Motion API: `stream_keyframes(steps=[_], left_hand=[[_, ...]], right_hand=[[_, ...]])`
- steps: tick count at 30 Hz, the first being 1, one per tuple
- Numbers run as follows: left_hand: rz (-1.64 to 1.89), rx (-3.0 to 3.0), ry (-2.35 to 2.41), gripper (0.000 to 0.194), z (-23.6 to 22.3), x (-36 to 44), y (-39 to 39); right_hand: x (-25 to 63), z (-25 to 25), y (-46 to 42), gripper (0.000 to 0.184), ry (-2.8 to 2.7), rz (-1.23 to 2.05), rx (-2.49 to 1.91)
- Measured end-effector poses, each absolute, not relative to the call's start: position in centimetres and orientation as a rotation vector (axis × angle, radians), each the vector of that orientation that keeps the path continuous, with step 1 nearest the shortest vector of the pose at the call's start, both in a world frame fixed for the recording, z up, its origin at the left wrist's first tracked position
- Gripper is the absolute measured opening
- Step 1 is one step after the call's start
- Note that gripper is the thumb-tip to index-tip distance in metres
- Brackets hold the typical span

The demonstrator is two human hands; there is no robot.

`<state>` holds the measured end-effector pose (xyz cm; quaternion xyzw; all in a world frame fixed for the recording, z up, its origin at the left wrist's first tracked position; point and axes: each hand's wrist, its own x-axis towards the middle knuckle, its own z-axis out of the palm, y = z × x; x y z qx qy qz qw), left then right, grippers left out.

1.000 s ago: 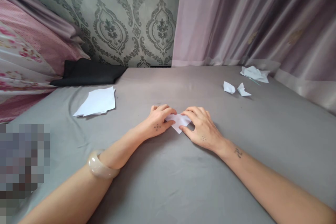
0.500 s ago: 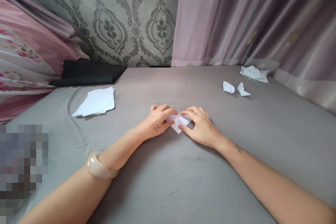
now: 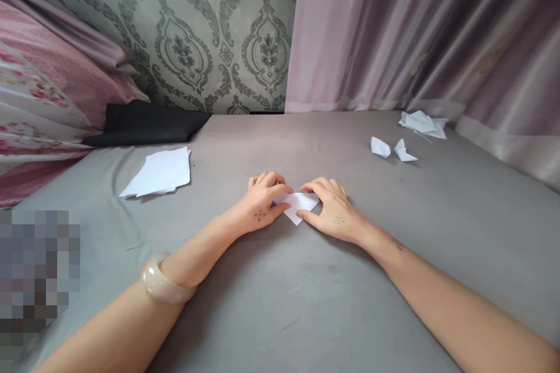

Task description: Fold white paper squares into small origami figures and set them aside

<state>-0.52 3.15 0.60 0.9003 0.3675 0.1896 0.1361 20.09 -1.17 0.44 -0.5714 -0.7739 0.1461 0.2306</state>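
Observation:
A small folded piece of white paper [image 3: 297, 207] lies on the grey sheet in front of me, its lower corner pointing toward me. My left hand [image 3: 265, 201] grips its left side, thumb on the near part and index finger along the top edge. From the other side my right hand [image 3: 331, 208] grips the paper in the same way, with thumb and fingers at its right end. Both palms face down. The paper's left and right ends are partly hidden under my fingers.
On the left lies a stack of white paper sheets [image 3: 161, 172], with a black cloth [image 3: 149, 123] behind it. Two folded paper pieces, one [image 3: 380, 147] beside the other [image 3: 405, 151], sit at the back right. A paper pile [image 3: 422, 123] rests near the curtain [image 3: 376, 29].
My hands have barely moved and still hold the folded paper. The whole view has shifted slightly, so things sit a little lower in the picture.

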Motion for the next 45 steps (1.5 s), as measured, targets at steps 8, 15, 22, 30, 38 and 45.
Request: stream_keyframes(steps=[8,15,22,30,38,45], left_hand=[[0.431,2.399,1.125,0.022,1.31,-0.28,3.46],[0.424,2.35,1.12,0.021,1.18,-0.46,3.85],[0.406,2.311,1.124,0.02,1.52,-0.43,3.76],[0.412,2.327,1.111,0.019,1.4,-0.49,3.79],[0.417,2.35,1.12,0.023,1.5,-0.47,3.67],[0.434,2.395,1.106,0.023,1.52,-0.41,3.68]], right_hand=[[20.49,0.43,-0.34,0.033,-2.186,0.453,-1.611],[20.47,0.59,-0.24,0.036,-2.183,0.495,-1.641],[20.45,0.74,-0.27,0.036,-2.185,0.508,-1.648],[20.43,0.79,-0.38,0.035,-2.183,0.488,-1.627],[20.53,0.65,-0.49,0.034,-2.181,0.455,-1.581],[20.38,1.21,-0.67,0.028,-2.184,0.47,-1.51]])
